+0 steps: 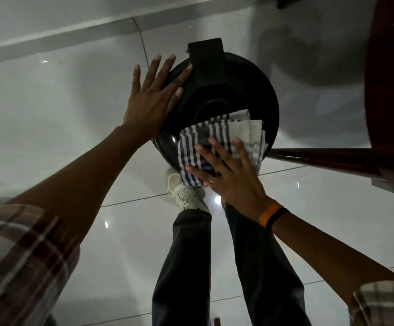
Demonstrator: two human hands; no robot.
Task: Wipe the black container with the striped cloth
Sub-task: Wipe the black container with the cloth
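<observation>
A round black container with a domed lid and a rectangular hinge block at its far side stands on the tiled floor in front of me. My left hand lies flat on the lid's left edge, fingers spread, holding nothing. My right hand presses flat on a folded blue-and-white striped cloth that drapes over the lid's near edge. An orange and black band sits on that wrist.
Glossy white floor tiles surround the container. Dark wooden furniture, with a rail running left towards the container, stands close on the right. My legs in dark trousers and a white shoe are just below the container. A wall base runs along the top.
</observation>
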